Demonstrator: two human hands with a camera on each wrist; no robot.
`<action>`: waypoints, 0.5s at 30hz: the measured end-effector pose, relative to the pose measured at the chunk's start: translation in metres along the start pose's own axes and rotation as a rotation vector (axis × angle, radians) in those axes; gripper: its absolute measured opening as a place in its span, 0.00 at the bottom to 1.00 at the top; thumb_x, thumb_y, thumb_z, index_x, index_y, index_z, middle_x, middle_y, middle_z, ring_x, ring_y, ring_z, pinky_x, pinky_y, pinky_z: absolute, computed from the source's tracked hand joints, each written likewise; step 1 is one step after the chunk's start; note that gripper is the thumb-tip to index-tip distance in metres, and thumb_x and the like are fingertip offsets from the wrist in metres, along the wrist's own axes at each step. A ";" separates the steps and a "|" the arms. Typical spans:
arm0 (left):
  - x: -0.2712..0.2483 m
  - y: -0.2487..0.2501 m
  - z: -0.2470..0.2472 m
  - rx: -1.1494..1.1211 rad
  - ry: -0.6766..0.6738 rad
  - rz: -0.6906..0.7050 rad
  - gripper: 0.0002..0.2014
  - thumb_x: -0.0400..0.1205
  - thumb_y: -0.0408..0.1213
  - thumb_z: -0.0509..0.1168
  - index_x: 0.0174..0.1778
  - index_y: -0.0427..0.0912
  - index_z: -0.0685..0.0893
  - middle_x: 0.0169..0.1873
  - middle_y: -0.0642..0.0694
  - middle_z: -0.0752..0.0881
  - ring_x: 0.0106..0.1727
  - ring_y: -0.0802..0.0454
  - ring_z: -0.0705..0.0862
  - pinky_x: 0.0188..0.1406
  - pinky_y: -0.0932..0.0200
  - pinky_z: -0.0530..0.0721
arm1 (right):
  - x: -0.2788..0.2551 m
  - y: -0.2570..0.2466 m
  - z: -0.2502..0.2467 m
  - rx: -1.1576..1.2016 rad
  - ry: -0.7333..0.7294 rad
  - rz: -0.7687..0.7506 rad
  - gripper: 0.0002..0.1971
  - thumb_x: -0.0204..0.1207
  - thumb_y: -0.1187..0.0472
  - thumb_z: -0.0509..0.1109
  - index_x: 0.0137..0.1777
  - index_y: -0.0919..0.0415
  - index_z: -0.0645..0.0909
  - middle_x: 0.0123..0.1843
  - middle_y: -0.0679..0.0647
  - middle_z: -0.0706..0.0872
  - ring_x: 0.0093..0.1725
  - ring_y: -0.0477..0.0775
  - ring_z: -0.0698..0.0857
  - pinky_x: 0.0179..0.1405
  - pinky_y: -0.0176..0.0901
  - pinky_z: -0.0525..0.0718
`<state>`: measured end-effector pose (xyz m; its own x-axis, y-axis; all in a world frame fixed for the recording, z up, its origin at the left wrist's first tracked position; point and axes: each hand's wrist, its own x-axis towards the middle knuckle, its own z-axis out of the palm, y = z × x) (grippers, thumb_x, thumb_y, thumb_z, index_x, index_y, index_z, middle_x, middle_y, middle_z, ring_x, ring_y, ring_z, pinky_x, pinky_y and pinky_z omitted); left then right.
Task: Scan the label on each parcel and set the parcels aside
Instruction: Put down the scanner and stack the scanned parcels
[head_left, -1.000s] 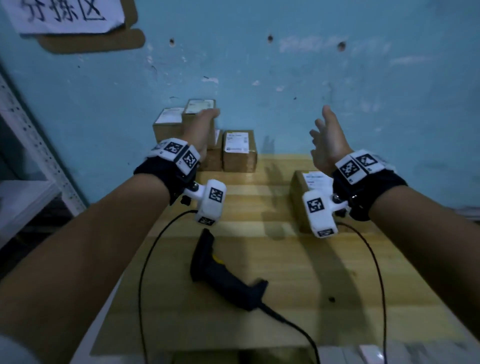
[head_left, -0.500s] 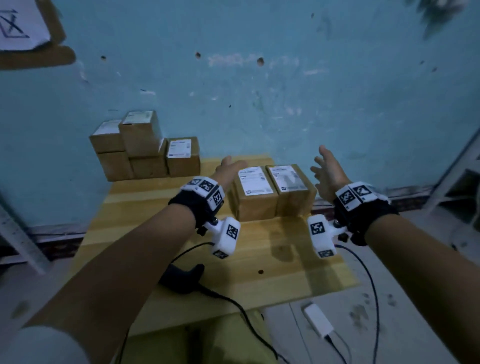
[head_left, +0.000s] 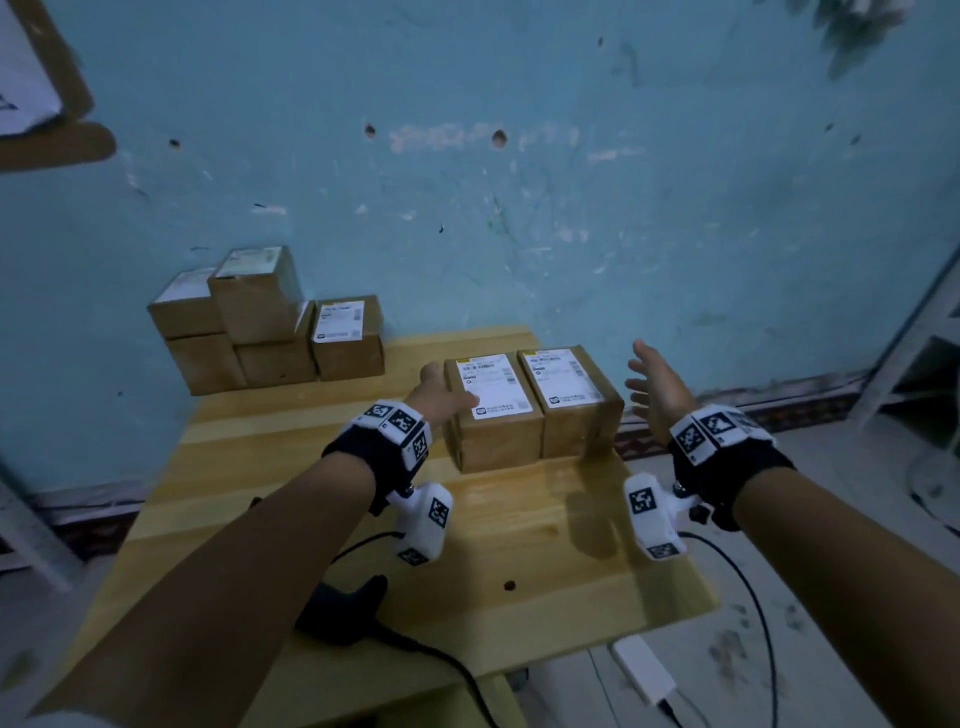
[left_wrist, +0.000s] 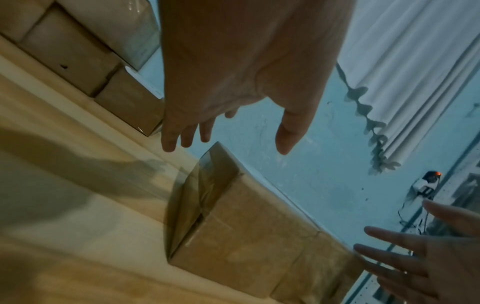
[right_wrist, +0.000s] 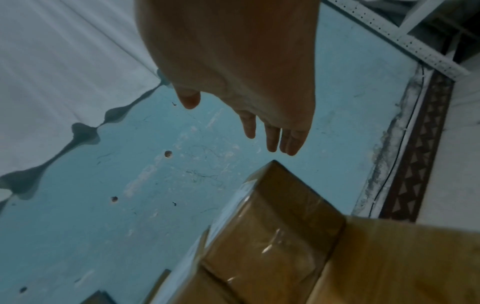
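Two brown parcels stand side by side on the right of the wooden table (head_left: 311, 493), white labels up: the left parcel (head_left: 493, 415) (left_wrist: 246, 236) and the right parcel (head_left: 571, 405) (right_wrist: 272, 236). My left hand (head_left: 441, 397) (left_wrist: 228, 142) is open at the left parcel's left side, thumb over its top edge; contact is unclear. My right hand (head_left: 657, 389) (right_wrist: 241, 123) is open, off to the right of the right parcel and apart from it. A black scanner (head_left: 343, 608) lies near the front, partly hidden by my left forearm.
A stack of several labelled parcels (head_left: 260, 322) stands at the table's back left against the blue wall. The right parcel sits near the table's right edge. On the floor lie a white adapter (head_left: 644, 670) and cables. Metal shelving (head_left: 924, 364) stands at the right.
My left hand left the stack at the back left and came across to the two parcels on the right. My head view swung right with it. The right hand stayed open beside them.
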<state>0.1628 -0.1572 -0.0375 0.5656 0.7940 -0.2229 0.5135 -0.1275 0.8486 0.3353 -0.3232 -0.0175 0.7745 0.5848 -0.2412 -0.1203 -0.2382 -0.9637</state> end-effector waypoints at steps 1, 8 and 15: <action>0.002 -0.001 0.000 -0.001 -0.008 0.016 0.43 0.79 0.34 0.68 0.83 0.41 0.45 0.79 0.36 0.63 0.78 0.40 0.66 0.73 0.49 0.68 | 0.004 0.002 -0.002 -0.028 -0.003 0.011 0.32 0.83 0.41 0.51 0.82 0.58 0.59 0.82 0.63 0.62 0.81 0.63 0.61 0.80 0.56 0.59; 0.008 -0.009 0.013 0.153 -0.148 0.103 0.38 0.80 0.36 0.67 0.82 0.44 0.53 0.80 0.43 0.64 0.79 0.45 0.65 0.78 0.54 0.64 | 0.021 0.021 0.008 -0.106 -0.104 0.120 0.17 0.84 0.49 0.55 0.41 0.58 0.76 0.37 0.55 0.77 0.32 0.52 0.77 0.29 0.41 0.71; 0.011 -0.009 -0.004 0.308 -0.156 0.076 0.35 0.83 0.41 0.62 0.83 0.43 0.51 0.82 0.43 0.59 0.81 0.45 0.62 0.74 0.59 0.64 | 0.039 0.036 0.025 -0.125 -0.077 0.096 0.24 0.80 0.54 0.65 0.74 0.59 0.66 0.49 0.55 0.76 0.50 0.59 0.78 0.43 0.47 0.76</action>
<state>0.1623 -0.1449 -0.0460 0.6891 0.6780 -0.2559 0.6235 -0.3748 0.6861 0.3459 -0.2897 -0.0649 0.7124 0.6115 -0.3444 -0.1100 -0.3874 -0.9153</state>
